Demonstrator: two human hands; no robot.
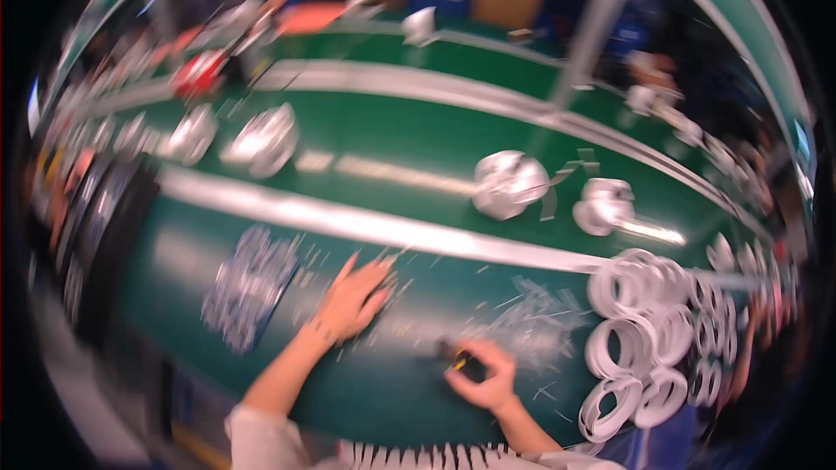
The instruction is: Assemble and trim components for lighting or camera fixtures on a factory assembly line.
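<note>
The picture is blurred by motion, so fine detail is lost. In the lower middle of the frame the left hand (355,298) lies palm down on the green worktop (392,383), fingers spread loosely and pointing toward the upper right; it grips nothing that can be made out, though small thin slivers (396,278) lie scattered just beside its fingertips. To its right, lower in the frame, the right hand (483,374) is curled narrow around a small dark tool (457,355) with a yellow spot, pinched between thumb and fingers; the tool's long axis runs roughly from lower right to upper left, its free end pointing toward the left hand. The two hands sit near each other but apart. Just above and right of the right hand lies a heap of clear thin strips (531,322), too smeared to count. Left of the left hand is a pale bluish patch of small pieces (248,287), also beyond counting. At the right edge of the frame stands a stack of white rings (640,331), roughly seven or eight in the near cluster. Beyond a pale stripe across the worktop rest four white rounded parts, among them one (509,183) in the middle of the frame.
</note>
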